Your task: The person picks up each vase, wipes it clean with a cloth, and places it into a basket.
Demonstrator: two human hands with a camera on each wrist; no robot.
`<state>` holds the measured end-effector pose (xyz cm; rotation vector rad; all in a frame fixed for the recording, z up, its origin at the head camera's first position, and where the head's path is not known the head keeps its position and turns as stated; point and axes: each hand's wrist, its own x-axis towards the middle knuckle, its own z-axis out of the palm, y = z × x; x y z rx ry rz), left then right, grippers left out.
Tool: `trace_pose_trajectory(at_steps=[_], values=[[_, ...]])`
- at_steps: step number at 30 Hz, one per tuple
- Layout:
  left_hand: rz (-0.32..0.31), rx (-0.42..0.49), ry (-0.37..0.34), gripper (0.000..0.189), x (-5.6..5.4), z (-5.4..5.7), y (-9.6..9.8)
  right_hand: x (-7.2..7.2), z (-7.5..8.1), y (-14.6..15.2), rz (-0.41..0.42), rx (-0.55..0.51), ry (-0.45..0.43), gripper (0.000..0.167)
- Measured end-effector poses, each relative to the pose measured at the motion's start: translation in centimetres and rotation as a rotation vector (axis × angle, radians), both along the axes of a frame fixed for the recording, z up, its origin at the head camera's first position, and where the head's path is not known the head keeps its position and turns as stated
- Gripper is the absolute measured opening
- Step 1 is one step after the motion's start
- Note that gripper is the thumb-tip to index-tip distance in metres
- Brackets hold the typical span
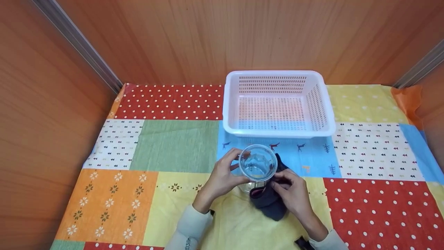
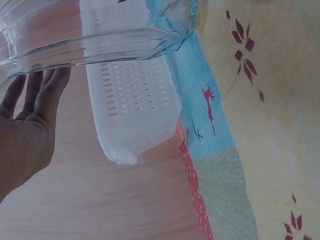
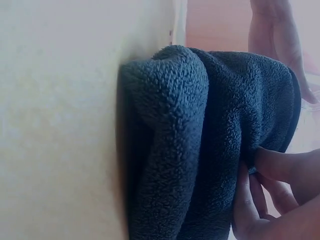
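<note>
A clear glass cup (image 1: 257, 164) with a round rim and faceted sides is held up over the patchwork cloth by my left hand (image 1: 224, 176), fingers and thumb around its left side. In the left wrist view the cup (image 2: 115, 46) crosses the top, with the fingers of the left hand (image 2: 31, 127) against it. My right hand (image 1: 292, 190) pinches a dark grey fuzzy towel (image 1: 271, 204) against the cup's right side. The towel (image 3: 175, 130) hangs in folds in the right wrist view, where finger and thumb of the right hand (image 3: 280, 192) grip it.
A white perforated plastic basket (image 1: 279, 133) stands behind the hands, near the wooden back wall (image 1: 194, 41). A patchwork tablecloth (image 1: 180, 146) covers the surface. Wooden panels (image 1: 45, 114) rise at both sides.
</note>
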<state>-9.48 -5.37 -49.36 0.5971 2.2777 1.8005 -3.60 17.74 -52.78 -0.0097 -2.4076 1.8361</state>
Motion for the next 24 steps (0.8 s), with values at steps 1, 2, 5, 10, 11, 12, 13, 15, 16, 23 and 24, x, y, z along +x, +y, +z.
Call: trace_pose_trajectory(at_steps=[1,2,5,10,11,12,13,15,16,23,24], values=[[0.001,-0.002,-0.002,0.062,0.0,0.0,0.0,0.0,0.0,0.0,0.001,0.001,0.002,0.02],[0.003,-0.005,-0.004,0.062,0.0,0.0,0.0,0.0,0.0,0.0,0.001,0.002,0.005,0.02],[0.007,-0.015,-0.004,0.062,0.0,0.0,0.0,0.0,0.3,-0.1,0.002,0.001,0.022,0.019],[0.012,-0.03,-0.006,0.062,0.0,0.0,0.0,0.0,1.6,-0.4,0.003,-0.019,0.063,0.017],[0.012,-0.029,-0.008,0.062,0.0,0.0,0.0,0.0,2.0,-0.5,0.006,-0.028,0.076,0.017],[0.013,-0.029,-0.009,0.062,0.0,0.0,0.0,0.0,2.3,-0.6,0.009,-0.036,0.093,0.018],[0.013,-0.028,-0.009,0.062,0.0,-0.1,0.0,0.0,2.7,-0.6,0.011,-0.045,0.105,0.018],[0.012,-0.023,0.002,0.062,0.0,-0.2,0.0,-0.1,3.3,-0.7,0.015,-0.054,0.122,0.019],[0.011,-0.021,0.006,0.063,0.0,-0.3,0.1,-0.2,3.5,-0.7,0.017,-0.059,0.129,0.02],[0.007,-0.006,0.025,0.062,0.0,-0.3,0.1,-0.2,3.3,-0.7,0.013,-0.041,0.156,0.021],[0.006,-0.003,0.025,0.062,-0.1,-0.3,0.1,-0.2,3.1,-0.7,0.011,-0.031,0.16,0.022]])
